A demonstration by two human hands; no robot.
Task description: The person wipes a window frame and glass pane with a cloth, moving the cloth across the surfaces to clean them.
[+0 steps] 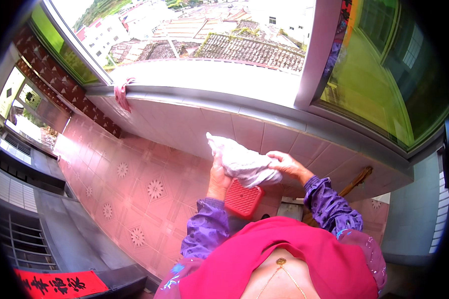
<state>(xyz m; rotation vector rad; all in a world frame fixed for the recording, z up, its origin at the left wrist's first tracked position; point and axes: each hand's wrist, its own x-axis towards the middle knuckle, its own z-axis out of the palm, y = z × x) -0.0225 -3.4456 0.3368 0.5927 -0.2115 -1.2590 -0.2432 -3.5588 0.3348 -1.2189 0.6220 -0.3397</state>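
A bunched pale white-lavender cloth (244, 162) is held up between my two hands, in front of the tiled wall below the window. My left hand (218, 175) grips it from the left and below, and the cloth hides part of its fingers. On the right side, the fingers of my right hand (288, 165) are closed on the cloth's edge. The cloth is crumpled, its upper left corner sticking up past my left hand. Purple patterned sleeves cover both forearms.
Below the cloth stands a red plastic stool (243, 200) on the pink tiled floor (134, 199). A pink cloth (121, 95) hangs over the sill of the open window. At right, a wooden stick (356, 182) leans by the wall. Dark grey furniture (80, 234) lines the left.
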